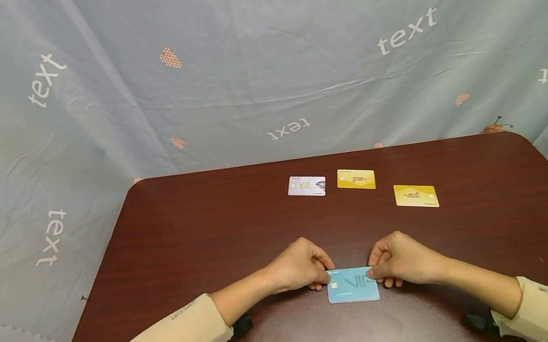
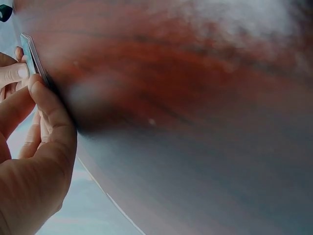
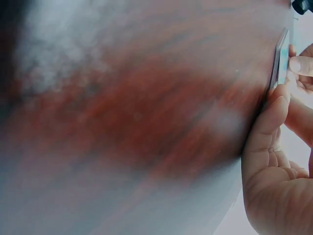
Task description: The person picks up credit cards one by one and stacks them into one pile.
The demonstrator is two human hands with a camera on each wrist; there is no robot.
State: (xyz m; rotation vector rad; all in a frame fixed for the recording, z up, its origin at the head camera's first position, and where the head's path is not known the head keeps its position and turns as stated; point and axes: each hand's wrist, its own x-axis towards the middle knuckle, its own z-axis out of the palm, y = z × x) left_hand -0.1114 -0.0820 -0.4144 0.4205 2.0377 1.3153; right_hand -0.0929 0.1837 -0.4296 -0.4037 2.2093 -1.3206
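Observation:
Both hands hold a small stack of cards near the front of the table, with a light blue VIP card on top. My left hand pinches its left edge between thumb and fingers. At the opposite edge my right hand pinches it the same way. In the left wrist view the edges of the stacked cards show as thin layers beside the left thumb. The right wrist view shows the same layered edge of the stack above the right hand's fingertips. The lower cards' faces are hidden.
Beyond the hands lie a white VIP card, a yellow card and, farther right, another yellow card. The dark red-brown table has rounded far corners. A grey-blue curtain hangs behind it.

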